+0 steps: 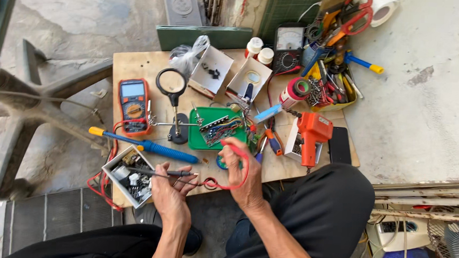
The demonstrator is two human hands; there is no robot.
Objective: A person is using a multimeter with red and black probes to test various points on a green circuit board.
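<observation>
Concrete floor; low plywood counter [138,64], crowded with tools. Left hand [169,191], at 7 o'clock of the counter: grip closed on a slim black probe [156,171], lying roughly level, tip toward 9 o'clock, over a small box of parts [127,178]. Right hand [240,169], at 6 o'clock: fingers pinched on a thin red lead [237,184], looping between both hands. Green circuit board [216,128] just above at 12 o'clock; orange multimeter [133,105] at 9 o'clock.
</observation>
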